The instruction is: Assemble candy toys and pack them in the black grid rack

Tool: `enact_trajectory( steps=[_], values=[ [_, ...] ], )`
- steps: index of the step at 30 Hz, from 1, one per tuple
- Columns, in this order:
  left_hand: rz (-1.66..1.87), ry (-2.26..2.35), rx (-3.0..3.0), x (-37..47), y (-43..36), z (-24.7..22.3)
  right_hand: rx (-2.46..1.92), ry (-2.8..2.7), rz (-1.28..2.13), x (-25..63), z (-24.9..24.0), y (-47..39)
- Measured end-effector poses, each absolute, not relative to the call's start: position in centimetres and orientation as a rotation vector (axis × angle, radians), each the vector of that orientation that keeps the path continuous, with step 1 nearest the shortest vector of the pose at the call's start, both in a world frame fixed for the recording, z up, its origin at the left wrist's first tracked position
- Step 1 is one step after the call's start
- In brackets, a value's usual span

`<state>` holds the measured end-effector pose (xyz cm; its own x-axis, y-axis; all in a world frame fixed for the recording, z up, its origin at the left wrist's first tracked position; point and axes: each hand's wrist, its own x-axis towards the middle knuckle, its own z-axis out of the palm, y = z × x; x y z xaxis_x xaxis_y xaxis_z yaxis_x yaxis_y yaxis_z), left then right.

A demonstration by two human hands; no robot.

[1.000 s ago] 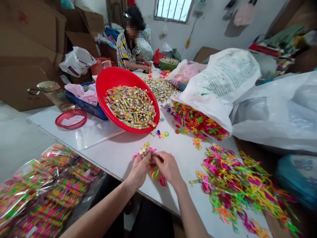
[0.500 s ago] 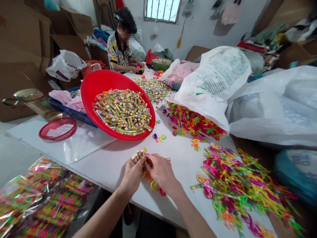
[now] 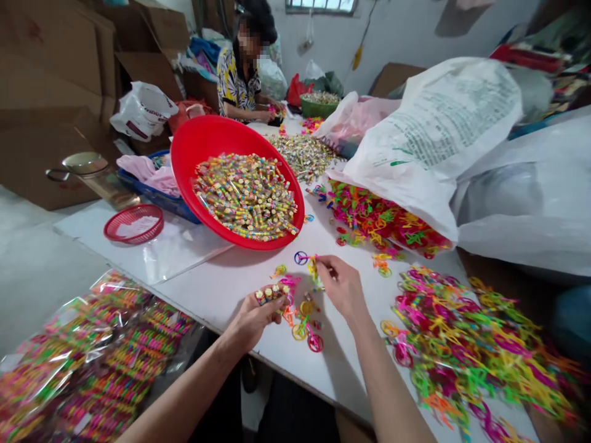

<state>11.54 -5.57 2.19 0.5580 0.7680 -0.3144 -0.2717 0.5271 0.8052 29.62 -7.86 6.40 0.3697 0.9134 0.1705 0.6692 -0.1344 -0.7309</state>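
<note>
Candy sticks (image 3: 270,293), a small bundle of them, sit upright in the left hand (image 3: 252,320) at lower centre of the frame, ends showing above the fingers, which are curled closed around the bundle. Right hand (image 3: 341,286) just to the right of it, thumb and forefinger pinched on a small yellow-green plastic piece (image 3: 314,269); other fingers loosely bent. Between the two hands, a few loose coloured plastic rings (image 3: 302,320) lie on the white bench (image 3: 221,289).

Red basin (image 3: 194,144), tilted, centre-left, heaped with more candy sticks. Small red basket (image 3: 133,223) at left, blue tray (image 3: 152,194) behind it. Large heap of neon plastic pieces (image 3: 466,344) at lower right; another heap spills from a white sack (image 3: 434,141) at upper right. Clear packs of finished goods (image 3: 87,357) at lower left. Upper centre, far end of bench: another person (image 3: 240,80) seated, hands on their own pile. Cardboard boxes (image 3: 55,74) at upper left.
</note>
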Motion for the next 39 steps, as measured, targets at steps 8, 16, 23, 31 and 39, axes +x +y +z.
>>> enact_trajectory(
  steps=[8,16,23,31,39],
  values=[
    [0.585,0.647,1.161,10.2,-6.4,2.4,-1.618,-1.045,0.869,24.8,5.9,-14.0],
    [0.426,0.604,1.009,9.3,-7.8,4.0,-1.302,-0.728,1.472,26.4,4.6,-15.0],
    [0.517,0.774,1.22,10.5,-9.2,3.0,-1.5,-0.708,1.199,25.7,3.6,-16.3],
    [0.568,0.806,1.151,15.5,-12.0,4.5,-1.876,-0.953,0.558,27.2,5.7,-19.0],
    [0.508,0.763,1.146,15.9,-10.4,4.4,-2.296,-1.13,0.429,36.4,10.2,-22.0]
  ],
)
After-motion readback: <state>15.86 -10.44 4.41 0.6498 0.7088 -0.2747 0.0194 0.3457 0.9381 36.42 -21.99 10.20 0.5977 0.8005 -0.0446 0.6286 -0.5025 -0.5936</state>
